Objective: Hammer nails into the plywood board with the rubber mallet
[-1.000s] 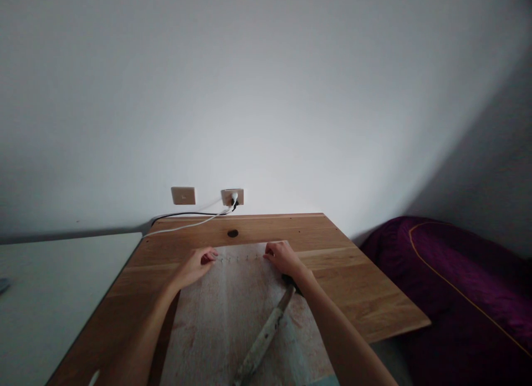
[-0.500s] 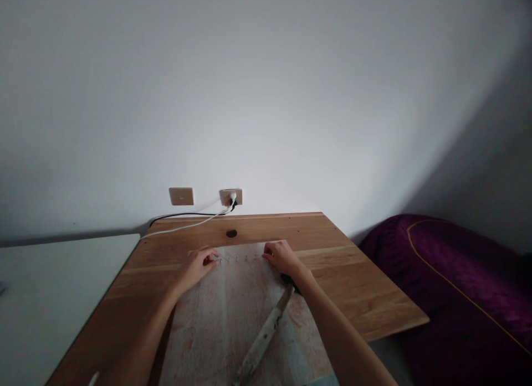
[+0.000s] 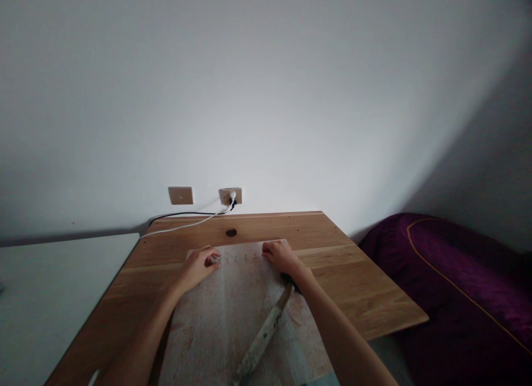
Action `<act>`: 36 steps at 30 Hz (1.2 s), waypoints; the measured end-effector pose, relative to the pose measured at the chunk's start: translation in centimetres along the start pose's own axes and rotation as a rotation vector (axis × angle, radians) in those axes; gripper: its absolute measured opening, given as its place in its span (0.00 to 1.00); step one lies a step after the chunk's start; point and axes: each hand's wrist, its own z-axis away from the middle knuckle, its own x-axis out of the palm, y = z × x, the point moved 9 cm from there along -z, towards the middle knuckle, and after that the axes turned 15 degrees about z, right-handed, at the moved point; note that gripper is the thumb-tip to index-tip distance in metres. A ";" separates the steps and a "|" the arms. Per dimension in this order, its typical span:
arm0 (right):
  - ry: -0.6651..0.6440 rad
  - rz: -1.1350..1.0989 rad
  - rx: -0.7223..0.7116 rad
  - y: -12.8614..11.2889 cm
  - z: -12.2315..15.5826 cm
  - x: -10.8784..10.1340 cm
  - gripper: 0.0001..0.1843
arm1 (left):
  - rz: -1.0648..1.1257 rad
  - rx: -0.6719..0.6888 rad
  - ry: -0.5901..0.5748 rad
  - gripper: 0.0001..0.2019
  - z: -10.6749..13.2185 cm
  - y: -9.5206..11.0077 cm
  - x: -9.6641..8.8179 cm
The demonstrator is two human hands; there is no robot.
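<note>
A pale, worn wooden board (image 3: pixel 233 308) lies lengthwise before me, with a row of small nails (image 3: pixel 236 259) standing up near its far edge. My left hand (image 3: pixel 203 264) is at the left end of that row, fingers curled in a pinch around something too small to make out. At the right end my right hand (image 3: pixel 279 253) rests by the board's far corner, its fingers closed, and what they hold is hidden. A hammer (image 3: pixel 266 333) with a paint-worn handle lies slantwise on the board. Its dark head is partly covered by my right forearm.
Beneath the board is a wooden table (image 3: pixel 357 286) pushed to the wall. A white surface (image 3: pixel 62 297) adjoins it on the left, and a purple beanbag-like cushion (image 3: pixel 440 286) bulges at the right. Cables (image 3: pixel 187 226) run from a wall socket (image 3: pixel 230 196) along the back edge.
The fingers of my left hand have shifted slightly right and closed nearer to the leftmost nail. My right hand and the hammer stay almost where they were.
</note>
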 end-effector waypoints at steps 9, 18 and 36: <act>-0.018 0.021 0.058 0.8 -0.2 0.6 0.09 | 0.055 -0.012 0.017 0.12 0.0 -0.3 0.1; -0.036 0.033 0.073 0.8 -0.2 0.7 0.12 | 0.008 0.017 0.031 0.07 -0.2 0.2 0.2; -0.004 0.033 0.020 0.2 0.1 -0.1 0.10 | -0.096 0.020 0.084 0.06 0.0 1.1 0.7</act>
